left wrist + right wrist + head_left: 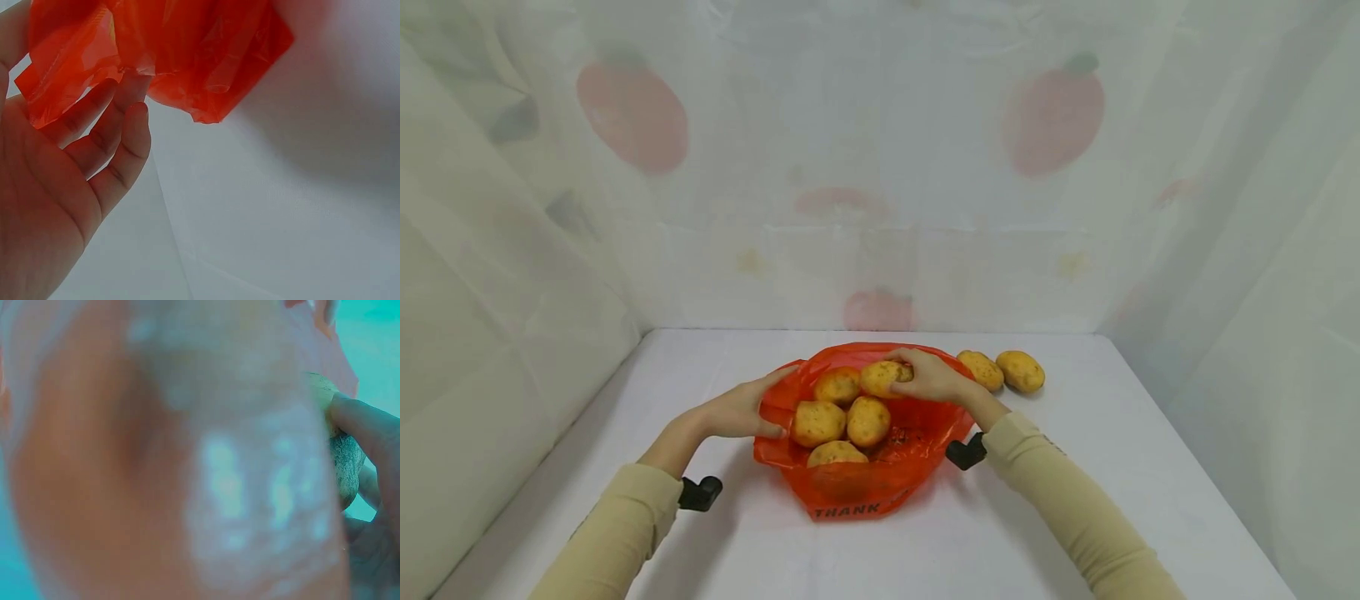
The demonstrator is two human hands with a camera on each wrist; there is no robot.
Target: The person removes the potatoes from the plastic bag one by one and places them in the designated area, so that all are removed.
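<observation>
Right hand [936, 379] gripping a potato [877, 378] at a red bag [895, 479], more potatoes [868, 421] inside, left hand [741, 408] touching the bag's edge, fingers spread, two others [1021, 372] on the worktop [1120, 417].

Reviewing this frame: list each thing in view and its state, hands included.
Red translucent plastic bag: mouth spread open.
Four rounded yellow-brown potatoes: inside the bag.
Fifth yellow-brown potato: gripped at the bag's mouth.
Two more yellow-brown potatoes: lying outside on the white table.
Bare left hand: fingers apart, touching the bag's left edge.
Bare right hand: holding the fifth potato.
</observation>
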